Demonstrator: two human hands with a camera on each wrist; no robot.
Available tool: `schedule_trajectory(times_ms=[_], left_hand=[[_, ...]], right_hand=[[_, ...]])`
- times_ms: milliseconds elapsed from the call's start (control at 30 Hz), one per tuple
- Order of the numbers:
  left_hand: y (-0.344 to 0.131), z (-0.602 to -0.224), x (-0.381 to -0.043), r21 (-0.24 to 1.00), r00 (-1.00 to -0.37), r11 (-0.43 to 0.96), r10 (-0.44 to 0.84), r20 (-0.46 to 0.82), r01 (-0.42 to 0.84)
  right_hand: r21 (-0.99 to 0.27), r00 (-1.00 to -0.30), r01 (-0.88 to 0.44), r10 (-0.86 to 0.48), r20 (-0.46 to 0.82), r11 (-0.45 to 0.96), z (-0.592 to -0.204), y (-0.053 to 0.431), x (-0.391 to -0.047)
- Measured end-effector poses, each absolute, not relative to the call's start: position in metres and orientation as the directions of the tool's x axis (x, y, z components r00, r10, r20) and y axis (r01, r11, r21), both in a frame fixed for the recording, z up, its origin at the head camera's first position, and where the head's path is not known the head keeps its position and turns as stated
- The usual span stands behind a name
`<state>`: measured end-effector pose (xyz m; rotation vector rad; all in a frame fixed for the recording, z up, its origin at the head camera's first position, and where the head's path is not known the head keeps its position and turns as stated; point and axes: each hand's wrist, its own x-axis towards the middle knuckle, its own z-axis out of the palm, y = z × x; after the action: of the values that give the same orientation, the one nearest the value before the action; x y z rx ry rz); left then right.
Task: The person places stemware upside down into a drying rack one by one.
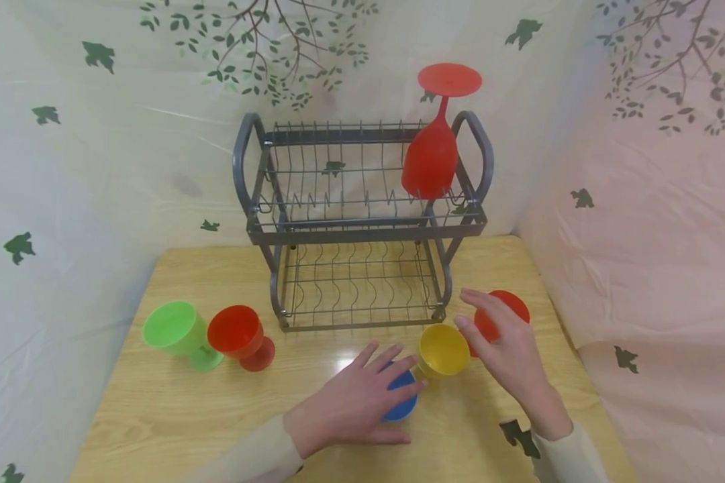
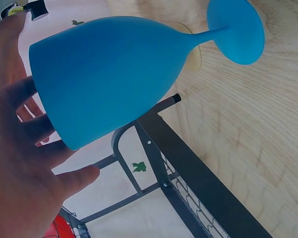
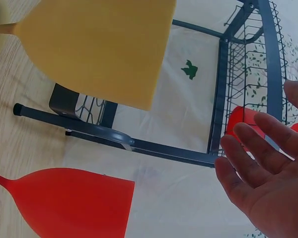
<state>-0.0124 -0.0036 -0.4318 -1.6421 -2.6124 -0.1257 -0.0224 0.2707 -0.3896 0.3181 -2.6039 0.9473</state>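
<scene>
A blue goblet (image 1: 405, 389) stands upright on the table, partly hidden under my left hand (image 1: 362, 402). Spread fingers reach across its mouth in the head view; in the left wrist view they lie right at the rim of the blue goblet (image 2: 114, 74). To its right is a yellow goblet (image 1: 444, 350), with a red goblet (image 1: 510, 305) behind my right hand (image 1: 513, 355). That hand hovers with loosely bent fingers and holds nothing. The right wrist view shows the yellow goblet (image 3: 99, 44) and red goblet (image 3: 79, 203) apart from the fingers.
A dark two-tier dish rack (image 1: 362, 235) stands at the back of the wooden table (image 1: 157, 416). On its upper tier, at the right, an upside-down red goblet (image 1: 431, 157) leans. A green goblet (image 1: 172, 329) and another red goblet (image 1: 235, 332) stand at the left.
</scene>
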Motion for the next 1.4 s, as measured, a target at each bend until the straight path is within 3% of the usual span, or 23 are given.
schedule_trajectory(times_ms=[233, 633, 1400], left_hand=[[-0.003, -0.43, -0.013, 0.002, -0.402, 0.402, 0.914, 0.057, 0.915], [-0.006, -0.428, -0.013, -0.055, -0.354, 0.368, 0.919, 0.173, 0.928], [-0.04, -0.404, -0.004, 0.152, -0.486, 0.461, 0.833, 0.265, 0.874]], right_hand=[[-0.579, -0.915, -0.32, -0.087, 0.394, 0.75, -0.391, 0.271, -0.022], [-0.596, -0.929, -0.294, -0.075, 0.363, 0.747, -0.39, 0.268, -0.022], [-0.601, -0.909, -0.331, -0.076, 0.409, 0.728, -0.389, 0.256, -0.023]])
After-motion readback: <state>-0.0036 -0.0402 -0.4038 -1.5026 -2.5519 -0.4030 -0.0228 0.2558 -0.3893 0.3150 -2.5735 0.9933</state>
